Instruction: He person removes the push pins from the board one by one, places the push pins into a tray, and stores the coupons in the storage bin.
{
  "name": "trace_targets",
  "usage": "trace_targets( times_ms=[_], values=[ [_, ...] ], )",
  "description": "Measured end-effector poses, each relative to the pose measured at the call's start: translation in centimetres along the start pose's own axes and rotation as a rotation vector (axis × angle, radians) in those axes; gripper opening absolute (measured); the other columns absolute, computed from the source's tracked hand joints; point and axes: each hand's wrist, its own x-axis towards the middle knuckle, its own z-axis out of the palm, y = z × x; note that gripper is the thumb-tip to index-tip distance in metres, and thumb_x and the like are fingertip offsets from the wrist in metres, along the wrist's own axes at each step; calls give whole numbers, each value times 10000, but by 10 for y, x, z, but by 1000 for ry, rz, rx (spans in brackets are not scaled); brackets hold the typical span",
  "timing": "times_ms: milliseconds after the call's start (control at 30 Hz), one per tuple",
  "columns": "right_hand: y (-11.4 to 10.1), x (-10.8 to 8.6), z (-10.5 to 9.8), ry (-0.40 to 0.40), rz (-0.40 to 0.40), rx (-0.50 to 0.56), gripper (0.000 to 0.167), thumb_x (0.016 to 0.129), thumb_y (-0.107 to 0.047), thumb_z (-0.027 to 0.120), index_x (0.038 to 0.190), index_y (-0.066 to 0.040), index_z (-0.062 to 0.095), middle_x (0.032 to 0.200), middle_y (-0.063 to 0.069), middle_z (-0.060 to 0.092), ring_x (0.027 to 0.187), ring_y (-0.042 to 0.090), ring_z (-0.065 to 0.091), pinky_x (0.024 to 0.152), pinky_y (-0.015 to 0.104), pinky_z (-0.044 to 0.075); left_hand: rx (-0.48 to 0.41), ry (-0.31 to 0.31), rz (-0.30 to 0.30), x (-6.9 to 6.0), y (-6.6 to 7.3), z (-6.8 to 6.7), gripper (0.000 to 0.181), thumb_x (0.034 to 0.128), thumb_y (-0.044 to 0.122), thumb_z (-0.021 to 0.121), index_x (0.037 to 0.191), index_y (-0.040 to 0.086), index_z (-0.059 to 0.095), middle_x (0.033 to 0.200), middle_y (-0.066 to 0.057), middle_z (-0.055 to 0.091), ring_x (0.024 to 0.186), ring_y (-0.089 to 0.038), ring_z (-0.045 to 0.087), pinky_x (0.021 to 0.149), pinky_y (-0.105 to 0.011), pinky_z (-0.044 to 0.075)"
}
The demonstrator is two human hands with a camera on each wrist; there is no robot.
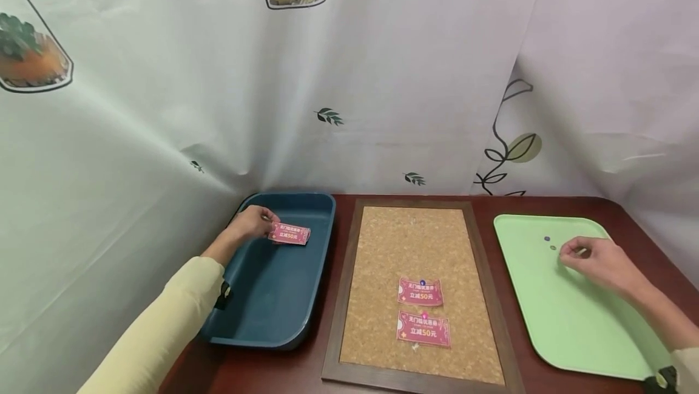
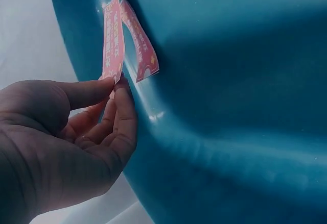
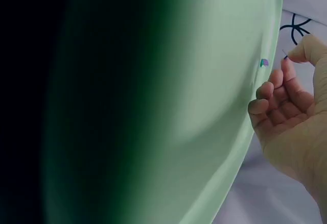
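Note:
In the head view my left hand (image 1: 253,222) is over the blue tray (image 1: 273,297), pinching a pink printed coupon (image 1: 289,234) by its end. The left wrist view shows that coupon (image 2: 113,45) between thumb and fingers, with a second coupon (image 2: 142,48) close behind it; whether that one is also held I cannot tell. Above the green tray (image 1: 579,327), my right hand (image 1: 603,260) has thumb and forefinger together. They pinch a small thumbtack (image 3: 285,56), its thin point showing in the right wrist view. Beside the fingertips lie a purple thumbtack (image 1: 547,238) and a greenish one (image 1: 553,247).
A wood-framed cork board (image 1: 377,297) lies between the trays on the dark red table (image 1: 246,373). Two coupons are pinned on it, an upper one (image 1: 431,294) and a lower one (image 1: 426,333). A patterned white curtain (image 1: 382,66) hangs behind the table.

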Motion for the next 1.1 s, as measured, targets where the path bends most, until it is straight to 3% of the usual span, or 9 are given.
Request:
trace_targets(
  times_ms=[167,333,700,900,1100],
  values=[
    [0,1,-1,13,4,-24,113,963,-122,681,970,-23,733,890,24,677,720,-5,515,606,255,422,15,-4,1,7,-3,3,181,1005,11,627,1148,-71,701,1033,-188,699,866,-257,625,745,-346,531],
    [1,2,-3,-27,29,-41,138,979,-139,673,989,-12,727,894,34,672,725,24,506,618,262,416,25,-7,-18,12,-5,4,193,977,5,640,1148,-58,705,1047,-186,702,878,-256,626,750,-345,531],
    [1,2,3,-66,23,-61,108,961,-127,687,926,-33,729,850,15,654,719,34,498,626,262,419,51,0,-60,8,-7,9,176,948,-9,680,1116,-31,723,969,-132,720,795,-196,633,686,-297,532],
    [1,5,-5,-44,8,-94,120,968,-136,687,938,-30,735,865,18,668,721,18,489,632,261,411,78,37,-32,7,-3,11,169,945,3,695,1109,-16,730,1024,-160,743,834,-230,664,742,-360,557],
    [2,6,-6,-52,-8,-97,108,964,-116,690,939,-21,736,862,10,664,721,6,490,628,260,420,91,52,-45,7,-5,11,160,963,69,744,1109,2,737,1088,-175,741,891,-265,687,795,-410,573]
  ],
)
